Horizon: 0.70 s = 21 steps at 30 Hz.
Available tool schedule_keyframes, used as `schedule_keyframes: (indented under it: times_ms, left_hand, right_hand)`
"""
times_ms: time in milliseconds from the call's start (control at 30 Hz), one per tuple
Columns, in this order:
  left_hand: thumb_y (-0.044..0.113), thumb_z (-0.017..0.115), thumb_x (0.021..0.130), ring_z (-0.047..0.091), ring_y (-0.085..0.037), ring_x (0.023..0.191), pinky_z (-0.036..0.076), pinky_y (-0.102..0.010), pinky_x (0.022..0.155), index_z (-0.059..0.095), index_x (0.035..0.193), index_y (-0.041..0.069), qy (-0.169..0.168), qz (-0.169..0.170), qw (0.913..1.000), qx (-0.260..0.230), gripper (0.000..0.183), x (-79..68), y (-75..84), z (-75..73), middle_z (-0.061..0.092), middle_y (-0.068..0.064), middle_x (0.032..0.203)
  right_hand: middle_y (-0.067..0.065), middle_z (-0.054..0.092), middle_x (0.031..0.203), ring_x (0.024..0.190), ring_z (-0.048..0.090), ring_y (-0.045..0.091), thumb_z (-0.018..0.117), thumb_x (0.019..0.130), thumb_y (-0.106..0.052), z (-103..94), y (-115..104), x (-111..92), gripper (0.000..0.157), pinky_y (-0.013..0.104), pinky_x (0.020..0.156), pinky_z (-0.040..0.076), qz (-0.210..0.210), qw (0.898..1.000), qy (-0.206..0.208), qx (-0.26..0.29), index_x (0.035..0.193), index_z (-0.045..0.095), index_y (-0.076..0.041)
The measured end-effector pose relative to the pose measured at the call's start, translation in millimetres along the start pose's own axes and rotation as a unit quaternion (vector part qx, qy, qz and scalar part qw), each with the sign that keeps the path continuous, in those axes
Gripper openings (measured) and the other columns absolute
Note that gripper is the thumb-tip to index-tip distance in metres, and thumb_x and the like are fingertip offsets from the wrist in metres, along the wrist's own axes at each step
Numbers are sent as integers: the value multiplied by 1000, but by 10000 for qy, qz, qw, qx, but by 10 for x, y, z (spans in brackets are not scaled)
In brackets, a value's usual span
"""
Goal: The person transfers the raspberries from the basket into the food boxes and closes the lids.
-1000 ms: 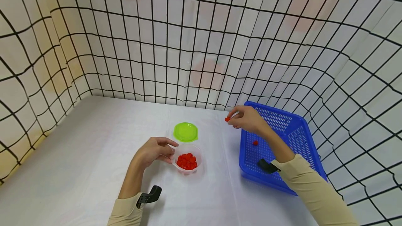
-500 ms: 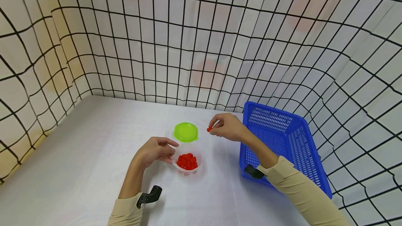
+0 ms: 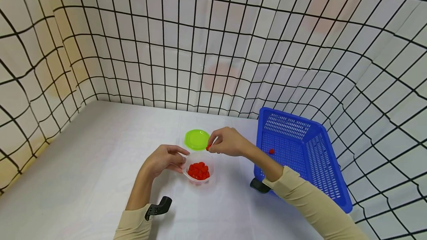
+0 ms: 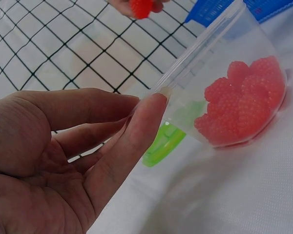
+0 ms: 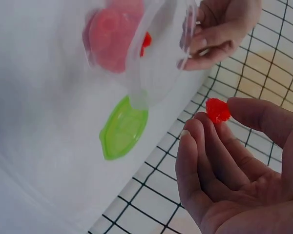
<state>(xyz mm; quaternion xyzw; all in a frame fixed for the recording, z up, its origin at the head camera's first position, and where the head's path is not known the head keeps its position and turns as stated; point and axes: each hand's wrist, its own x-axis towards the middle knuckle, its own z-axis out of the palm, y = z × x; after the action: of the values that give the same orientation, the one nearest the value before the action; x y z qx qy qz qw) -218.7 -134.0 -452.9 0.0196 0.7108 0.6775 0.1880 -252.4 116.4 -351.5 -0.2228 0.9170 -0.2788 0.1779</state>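
Observation:
At the rim of a clear plastic tub point(image 3: 212, 164), my left hand point(image 3: 164, 161) pinches the edge between thumb and fingers. Inside the tub lies a heap of red raspberries point(image 4: 244, 100). Between the thumb and fingertips of my right hand point(image 3: 229, 142) a single raspberry point(image 5: 218, 110) is held, above and just to the right of the tub's far side. A green lid point(image 3: 195, 140) lies flat on the table behind the tub, its right edge close beside the right hand's fingers in the head view.
A blue perforated basket point(image 3: 325, 147) stands on the right, partly behind the right forearm, with a raspberry point(image 3: 271, 151) visible on its bottom. Black wire mesh point(image 3: 178, 49) over white cloth encloses the back and sides of the white table point(image 3: 86, 158).
From over the basket, my right hand has travelled left to beside the tub, carrying the raspberry. My left hand and the tub stay where they were.

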Motion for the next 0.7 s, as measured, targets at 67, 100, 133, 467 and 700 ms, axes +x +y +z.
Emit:
schedule_keyframes:
  times_ms: [67,100,133,467,700]
  left_hand:
    - [2,61,93,64,-20,70,65,-35,69,66,120,-9,-11,29,10000,0,29,2,-4,-6,66,-10,80]
    - [2,61,93,64,-20,70,65,-35,69,67,120,-8,-8,25,10000,-7,29,3,-4,-8,66,-10,80]
    - [2,62,93,64,-20,70,65,-35,69,67,119,-8,-7,20,10000,-12,29,3,-4,-9,66,-10,80]
    - [4,61,95,64,-21,70,65,-35,69,67,120,-7,12,15,10000,69,28,-11,2,-13,66,-10,81]
    - [4,61,95,64,-20,71,65,-34,69,66,120,-9,-50,113,9999,47,29,-11,-1,-13,66,-9,81]
  right_hand:
    - [0,78,93,85,71,15,74,90,-21,65,0,9,9,30,73,61,19,9999,-144,-6,98,76,-16]
    - [0,78,93,85,71,15,74,90,-21,96,1,10,9,30,73,61,35,9998,-208,8,97,76,-16]
    - [-1,78,93,85,71,15,74,90,-21,128,4,12,8,30,73,61,61,9996,-267,31,97,76,-17]
    - [-1,77,90,87,73,19,74,89,-16,322,47,27,9,30,75,62,-68,9983,-522,267,96,77,-12]
    - [0,77,89,86,72,19,74,88,-14,391,87,31,12,28,75,62,-169,9960,-765,432,99,77,-10]
